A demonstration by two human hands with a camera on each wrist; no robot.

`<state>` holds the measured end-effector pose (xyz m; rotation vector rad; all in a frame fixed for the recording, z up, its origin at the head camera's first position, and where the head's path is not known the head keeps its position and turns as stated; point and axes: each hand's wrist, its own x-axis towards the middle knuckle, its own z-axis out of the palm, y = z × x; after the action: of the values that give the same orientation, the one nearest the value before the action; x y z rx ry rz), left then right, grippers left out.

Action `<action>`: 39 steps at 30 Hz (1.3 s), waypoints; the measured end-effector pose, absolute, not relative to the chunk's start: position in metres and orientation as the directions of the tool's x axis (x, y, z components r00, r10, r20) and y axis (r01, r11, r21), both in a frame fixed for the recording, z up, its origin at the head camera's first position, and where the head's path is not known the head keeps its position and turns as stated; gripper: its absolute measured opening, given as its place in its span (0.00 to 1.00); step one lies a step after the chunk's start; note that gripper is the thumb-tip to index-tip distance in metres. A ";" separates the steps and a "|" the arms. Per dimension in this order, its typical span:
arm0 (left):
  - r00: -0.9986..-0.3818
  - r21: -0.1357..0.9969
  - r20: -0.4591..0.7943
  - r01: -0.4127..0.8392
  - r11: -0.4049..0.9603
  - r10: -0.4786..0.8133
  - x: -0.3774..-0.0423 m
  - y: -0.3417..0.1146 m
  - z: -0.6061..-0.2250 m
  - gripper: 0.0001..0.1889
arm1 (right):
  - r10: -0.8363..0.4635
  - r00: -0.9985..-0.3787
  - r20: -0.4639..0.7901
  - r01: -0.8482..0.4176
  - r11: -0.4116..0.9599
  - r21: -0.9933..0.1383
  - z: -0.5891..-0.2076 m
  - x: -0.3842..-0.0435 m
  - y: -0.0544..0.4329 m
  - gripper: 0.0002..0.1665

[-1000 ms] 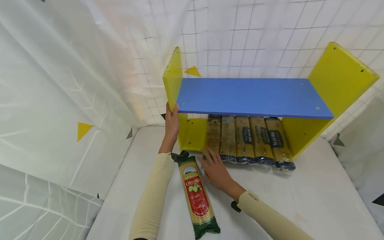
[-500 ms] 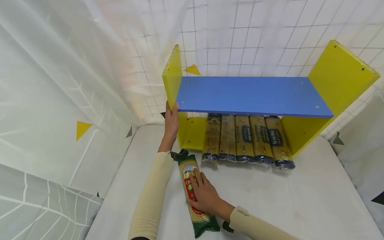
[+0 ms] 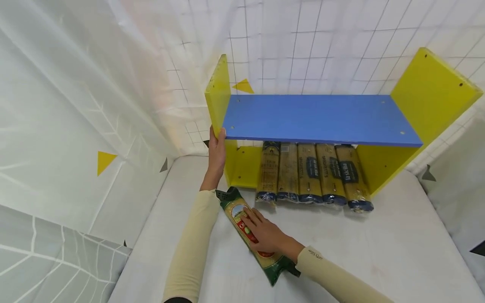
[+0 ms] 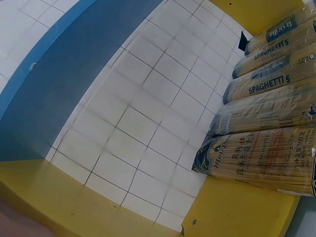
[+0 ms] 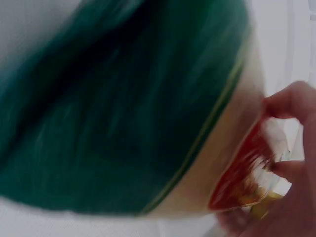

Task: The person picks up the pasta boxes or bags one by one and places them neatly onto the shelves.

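Note:
My left hand (image 3: pixel 217 158) grips the front edge of the yellow left side panel (image 3: pixel 219 94) of a shelf unit, thumb inside. In the left wrist view only a blurred bit of that hand shows. My right hand (image 3: pixel 268 235) holds an Olivoila pasta pack (image 3: pixel 239 210), green-ended with a red label, lying slantwise on the white surface. The right wrist view has the thumb and fingers round the pack's sides (image 5: pixel 232 163), blurred. Below the blue shelf board (image 3: pixel 322 118), several spaghetti packs (image 3: pixel 310 174) lie side by side, their blue ends toward me.
Left of the spaghetti row lies a bare strip of the yellow base (image 3: pixel 245 168). The yellow right side panel (image 3: pixel 432 92) bounds the unit. Behind it rises a white grid-lined wall (image 3: pixel 322 50); a pale sheet wall (image 3: pixel 75 126) stands at left.
My right hand has moved from the leftmost spaghetti pack to the Olivoila pack and taken hold of it. The pack has turned, its near end swinging right. My left hand stays put.

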<state>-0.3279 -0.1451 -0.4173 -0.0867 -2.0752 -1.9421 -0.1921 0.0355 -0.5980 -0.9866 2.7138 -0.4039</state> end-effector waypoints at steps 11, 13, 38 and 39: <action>-0.961 0.971 0.239 0.234 0.050 -0.139 -0.332 -0.150 -0.421 0.27 | -0.477 -0.878 -0.037 -0.447 0.845 -0.294 -0.612 -0.174 0.031 0.60; -0.963 0.973 0.232 0.227 0.046 -0.140 -0.332 -0.150 -0.422 0.28 | -0.474 -0.880 -0.016 -0.445 0.836 -0.321 -0.614 -0.171 0.031 0.58; -0.941 0.952 0.305 0.296 0.082 -0.147 -0.330 -0.144 -0.421 0.26 | -0.348 -0.929 0.123 -0.316 0.575 -0.755 -0.602 -0.157 0.042 0.47; -0.942 0.952 0.303 0.294 0.081 -0.147 -0.330 -0.144 -0.420 0.26 | -0.333 -0.933 0.137 -0.313 0.560 -0.767 -0.600 -0.159 0.042 0.47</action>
<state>-0.3295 -0.1439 -0.4203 -0.1460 -2.0448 -1.9282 -0.1588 0.0418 -0.6000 -0.5701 2.7541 -1.3462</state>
